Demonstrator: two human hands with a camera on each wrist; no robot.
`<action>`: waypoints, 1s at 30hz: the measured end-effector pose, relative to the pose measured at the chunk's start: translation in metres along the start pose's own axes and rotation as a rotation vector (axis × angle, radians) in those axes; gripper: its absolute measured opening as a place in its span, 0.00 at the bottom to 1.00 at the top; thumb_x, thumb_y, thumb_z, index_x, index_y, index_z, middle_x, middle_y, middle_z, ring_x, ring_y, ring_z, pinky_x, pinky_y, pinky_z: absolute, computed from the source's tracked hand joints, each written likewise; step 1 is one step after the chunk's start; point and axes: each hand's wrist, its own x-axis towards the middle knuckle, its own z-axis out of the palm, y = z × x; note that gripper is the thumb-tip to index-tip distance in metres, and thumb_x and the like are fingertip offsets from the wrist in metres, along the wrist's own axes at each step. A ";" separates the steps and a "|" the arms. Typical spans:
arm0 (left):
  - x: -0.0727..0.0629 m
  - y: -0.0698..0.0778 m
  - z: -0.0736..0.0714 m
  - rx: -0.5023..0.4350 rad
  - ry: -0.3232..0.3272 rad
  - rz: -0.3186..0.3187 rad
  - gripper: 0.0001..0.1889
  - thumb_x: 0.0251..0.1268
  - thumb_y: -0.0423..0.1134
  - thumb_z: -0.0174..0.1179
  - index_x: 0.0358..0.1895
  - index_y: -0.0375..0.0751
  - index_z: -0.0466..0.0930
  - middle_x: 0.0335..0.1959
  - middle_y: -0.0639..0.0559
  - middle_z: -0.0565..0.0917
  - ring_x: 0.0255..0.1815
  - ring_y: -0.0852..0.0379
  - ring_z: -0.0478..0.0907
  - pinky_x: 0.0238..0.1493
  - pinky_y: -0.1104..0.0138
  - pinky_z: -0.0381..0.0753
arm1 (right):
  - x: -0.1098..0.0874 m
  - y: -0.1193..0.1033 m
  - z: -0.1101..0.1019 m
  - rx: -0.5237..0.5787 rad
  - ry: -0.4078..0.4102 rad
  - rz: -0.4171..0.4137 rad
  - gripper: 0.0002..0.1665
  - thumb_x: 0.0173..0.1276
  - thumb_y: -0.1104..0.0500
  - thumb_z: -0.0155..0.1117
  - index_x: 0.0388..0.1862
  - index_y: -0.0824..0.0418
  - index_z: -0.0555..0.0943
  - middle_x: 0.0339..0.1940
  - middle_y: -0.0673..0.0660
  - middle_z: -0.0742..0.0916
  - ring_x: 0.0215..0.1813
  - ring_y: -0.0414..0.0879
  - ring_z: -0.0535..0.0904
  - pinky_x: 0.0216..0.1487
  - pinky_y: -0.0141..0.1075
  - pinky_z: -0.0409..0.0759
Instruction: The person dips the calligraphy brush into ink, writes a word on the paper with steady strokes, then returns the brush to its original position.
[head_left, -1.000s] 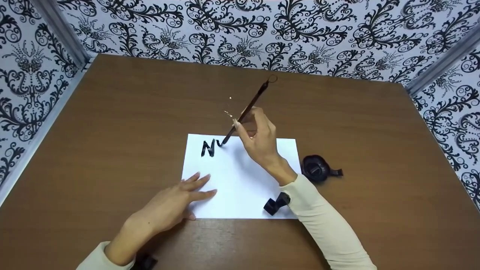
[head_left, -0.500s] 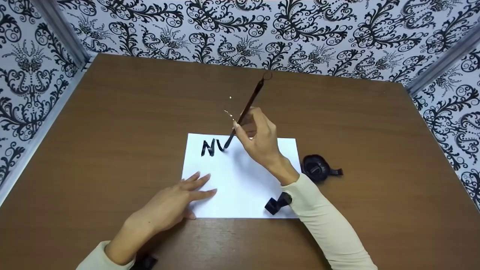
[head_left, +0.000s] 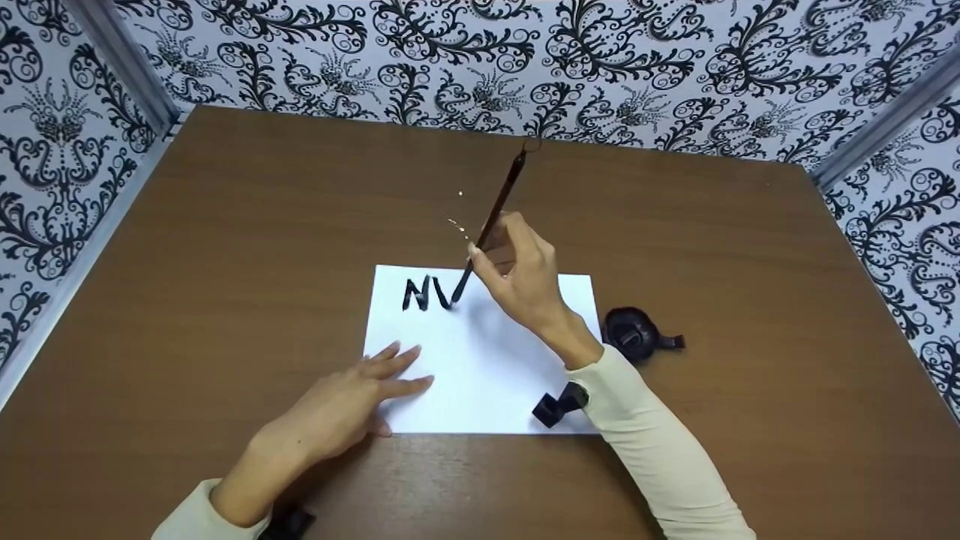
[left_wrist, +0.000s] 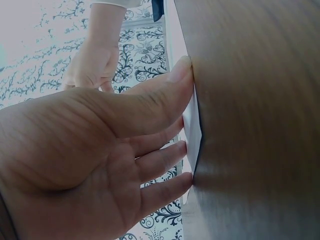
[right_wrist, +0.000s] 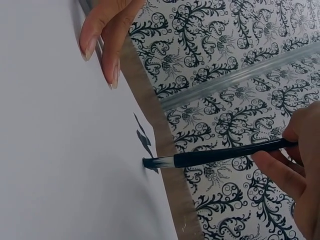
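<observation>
My right hand [head_left: 525,277] pinches a dark-handled paintbrush [head_left: 501,199] between thumb and fingers. Its inked bristles [right_wrist: 157,162] touch a white sheet of paper [head_left: 480,375]. Near the sheet's top left stands a black painted "N" [head_left: 415,293]; beside it is a slanted stroke ending at the brush tip, so the mark looks like a "V". My left hand [head_left: 337,405] rests on the paper's lower left with fingers spread and straight. In the left wrist view, the thumb [left_wrist: 165,95] and fingertips lie along the paper's edge.
A small black dish with a short handle [head_left: 634,334] sits right of the paper. The dark wrist camera [head_left: 559,405] is at my right cuff. Pale specks [head_left: 457,227] mark the brown table [head_left: 262,225]. Patterned panels [head_left: 480,67] stand around it.
The brush tip has moved down and slightly right, lengthening the black stroke beside the "N". The brush handle now stands more upright. My left hand has stayed in place.
</observation>
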 end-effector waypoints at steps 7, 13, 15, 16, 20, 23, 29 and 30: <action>0.000 0.000 0.000 -0.003 0.014 0.014 0.34 0.49 0.29 0.70 0.64 0.48 0.74 0.71 0.44 0.63 0.71 0.40 0.58 0.51 0.41 0.73 | 0.001 0.000 -0.001 -0.018 -0.010 0.004 0.11 0.63 0.68 0.63 0.42 0.67 0.73 0.33 0.57 0.83 0.34 0.44 0.83 0.28 0.32 0.82; -0.001 0.000 0.000 -0.005 0.024 0.027 0.35 0.48 0.29 0.71 0.64 0.48 0.75 0.71 0.43 0.64 0.70 0.40 0.58 0.51 0.42 0.73 | 0.000 0.000 -0.002 -0.015 -0.003 0.005 0.10 0.63 0.68 0.63 0.42 0.67 0.73 0.33 0.56 0.82 0.34 0.44 0.83 0.28 0.29 0.81; -0.001 0.000 0.000 -0.005 0.025 0.029 0.35 0.48 0.29 0.71 0.64 0.48 0.75 0.71 0.43 0.64 0.71 0.40 0.58 0.51 0.42 0.73 | 0.000 0.000 -0.002 -0.014 0.001 0.006 0.11 0.63 0.68 0.63 0.42 0.67 0.73 0.33 0.56 0.82 0.34 0.44 0.83 0.28 0.30 0.81; -0.001 -0.001 0.000 -0.006 0.024 0.031 0.35 0.48 0.29 0.71 0.64 0.48 0.75 0.71 0.43 0.64 0.71 0.40 0.58 0.52 0.42 0.73 | 0.001 0.000 -0.002 -0.013 0.002 0.007 0.11 0.63 0.68 0.63 0.42 0.67 0.73 0.33 0.57 0.82 0.34 0.44 0.83 0.28 0.30 0.81; -0.001 -0.001 0.000 -0.009 0.023 0.035 0.34 0.48 0.29 0.70 0.64 0.47 0.74 0.71 0.43 0.63 0.71 0.39 0.58 0.52 0.41 0.72 | 0.001 0.002 -0.002 -0.019 0.017 0.004 0.11 0.62 0.68 0.64 0.42 0.68 0.73 0.33 0.57 0.82 0.35 0.44 0.83 0.28 0.30 0.81; -0.001 -0.001 0.000 -0.004 0.024 0.040 0.34 0.49 0.29 0.70 0.64 0.47 0.74 0.71 0.43 0.63 0.71 0.39 0.58 0.52 0.41 0.73 | 0.001 0.004 -0.002 -0.026 0.031 -0.002 0.11 0.62 0.69 0.64 0.42 0.68 0.73 0.33 0.57 0.82 0.35 0.45 0.83 0.28 0.30 0.81; -0.001 -0.001 -0.001 0.008 0.028 0.046 0.34 0.49 0.29 0.70 0.64 0.47 0.74 0.71 0.43 0.63 0.71 0.40 0.58 0.51 0.42 0.73 | 0.001 0.007 -0.002 -0.037 0.054 -0.003 0.12 0.62 0.70 0.64 0.42 0.68 0.72 0.33 0.60 0.81 0.36 0.46 0.83 0.29 0.30 0.82; -0.001 -0.001 -0.001 0.007 0.028 0.045 0.34 0.49 0.29 0.70 0.64 0.47 0.74 0.71 0.43 0.63 0.71 0.40 0.58 0.51 0.42 0.73 | 0.001 0.008 -0.002 -0.044 0.059 -0.005 0.12 0.62 0.70 0.64 0.42 0.68 0.72 0.33 0.59 0.81 0.36 0.46 0.83 0.29 0.30 0.82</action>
